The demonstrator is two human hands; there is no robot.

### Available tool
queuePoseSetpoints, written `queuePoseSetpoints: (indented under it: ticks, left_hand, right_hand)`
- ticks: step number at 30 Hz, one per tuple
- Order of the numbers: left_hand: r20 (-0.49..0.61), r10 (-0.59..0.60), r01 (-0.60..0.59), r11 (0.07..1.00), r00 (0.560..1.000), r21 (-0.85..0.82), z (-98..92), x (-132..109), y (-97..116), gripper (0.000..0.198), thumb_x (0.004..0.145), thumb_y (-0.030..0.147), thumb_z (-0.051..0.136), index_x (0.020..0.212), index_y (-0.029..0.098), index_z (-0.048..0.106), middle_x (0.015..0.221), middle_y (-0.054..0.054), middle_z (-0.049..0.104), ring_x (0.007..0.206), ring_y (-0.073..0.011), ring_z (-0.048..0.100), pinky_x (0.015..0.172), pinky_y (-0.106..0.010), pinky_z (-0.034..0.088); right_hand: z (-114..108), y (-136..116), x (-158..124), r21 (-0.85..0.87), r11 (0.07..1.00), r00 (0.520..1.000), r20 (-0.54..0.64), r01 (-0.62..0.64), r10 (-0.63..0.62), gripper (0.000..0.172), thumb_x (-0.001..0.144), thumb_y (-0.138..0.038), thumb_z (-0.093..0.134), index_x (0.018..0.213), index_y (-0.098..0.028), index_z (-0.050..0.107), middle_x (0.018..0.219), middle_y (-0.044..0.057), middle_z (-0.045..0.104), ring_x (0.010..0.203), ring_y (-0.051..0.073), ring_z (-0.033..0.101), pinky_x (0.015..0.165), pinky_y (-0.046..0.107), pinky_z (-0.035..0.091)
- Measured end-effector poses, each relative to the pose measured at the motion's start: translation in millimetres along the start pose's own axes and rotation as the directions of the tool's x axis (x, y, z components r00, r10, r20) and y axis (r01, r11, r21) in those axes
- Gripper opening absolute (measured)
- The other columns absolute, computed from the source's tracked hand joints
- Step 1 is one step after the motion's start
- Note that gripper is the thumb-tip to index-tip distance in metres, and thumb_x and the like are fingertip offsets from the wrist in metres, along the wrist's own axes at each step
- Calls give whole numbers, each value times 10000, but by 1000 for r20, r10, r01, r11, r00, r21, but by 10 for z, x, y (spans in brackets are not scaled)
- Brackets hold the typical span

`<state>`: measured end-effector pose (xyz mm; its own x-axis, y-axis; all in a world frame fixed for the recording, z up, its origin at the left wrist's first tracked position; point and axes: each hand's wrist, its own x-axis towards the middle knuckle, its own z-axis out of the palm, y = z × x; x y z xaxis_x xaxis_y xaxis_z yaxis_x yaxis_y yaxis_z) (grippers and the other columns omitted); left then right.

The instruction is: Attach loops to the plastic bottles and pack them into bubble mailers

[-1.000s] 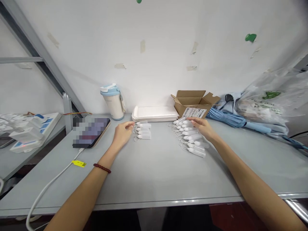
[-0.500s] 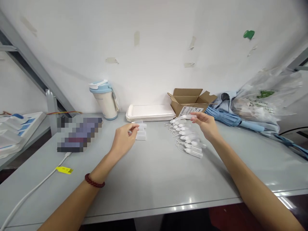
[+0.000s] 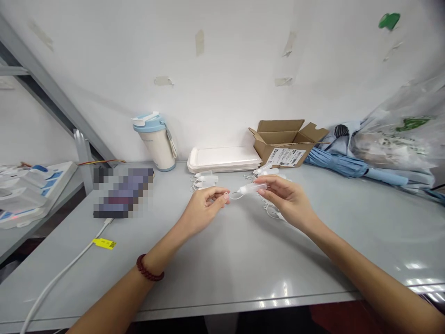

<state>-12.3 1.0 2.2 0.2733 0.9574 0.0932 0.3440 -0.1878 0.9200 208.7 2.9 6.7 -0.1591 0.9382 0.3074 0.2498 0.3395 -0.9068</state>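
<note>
Between thumb and fingers, my right hand (image 3: 288, 197) grips a small translucent needle-tip bottle (image 3: 253, 188), held sideways above the table with its thin metal tip pointing left. My left hand (image 3: 205, 208) pinches the small white cap (image 3: 227, 195) at the end of the bottle's tether, apart from the tip. The white tether (image 3: 238, 198) sags between the two hands. Behind my left hand lie several similar bottles (image 3: 207, 179) in a short row. More bottles (image 3: 266, 169) lie behind my right hand, which partly hides them.
A stack of white trays (image 3: 224, 160) and an open cardboard box (image 3: 281, 144) stand against the wall. To the left are a cream tumbler (image 3: 156, 146), a pixelated phone-like object (image 3: 125, 192) and a white cable (image 3: 66, 271). A folded blue umbrella (image 3: 337, 162) and plastic bag (image 3: 399, 134) lie right.
Both hands have come together at the middle. My right hand has brought a bottle leftward from the right group; my left hand has left the left row and now holds its cap.
</note>
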Motion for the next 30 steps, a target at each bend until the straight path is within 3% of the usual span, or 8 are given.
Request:
queuePoseSetpoints:
  ticks: [9, 15, 23, 30]
  left_hand:
    - [-35, -21, 21, 1000, 999, 18, 4, 3, -4, 257, 826, 360, 526, 801, 154, 678, 763, -32, 669, 679, -144, 576, 608, -241, 445]
    - [-5, 45, -44, 991, 999, 126, 106, -52, -9, 243, 833, 322, 518, 836, 179, 714, 788, -19, 693, 741, -162, 593, 632, -244, 428]
    - [-72, 2, 4, 996, 997, 87, 104, -26, -65, 260, 820, 357, 539, 889, 188, 724, 747, -15, 683, 710, -161, 590, 621, -242, 436]
    - [-52, 37, -32, 995, 998, 96, 104, -32, -63, 270, 830, 354, 518, 856, 178, 721, 751, -23, 685, 720, -166, 597, 628, -244, 438]
  right_hand:
    - [23, 145, 24, 33, 999, 1000, -3, 12, -12, 219, 775, -352, 638, 949, -220, 655, 956, 53, 620, 737, 147, 534, 660, 306, 447]
    - [48, 135, 18, 62, 997, 999, 20, 46, -48, 210, 772, -337, 648, 943, -218, 662, 936, 47, 616, 770, 151, 550, 723, 324, 469]
    - [40, 120, 30, 38, 999, 999, 42, 28, -29, 228, 783, -358, 636, 954, -207, 651, 808, 23, 612, 730, 154, 557, 682, 321, 459]
    - [41, 158, 38, 53, 999, 998, 65, 8, -11, 250, 779, -373, 636, 959, -199, 648, 799, 25, 609, 733, 154, 550, 672, 311, 438]
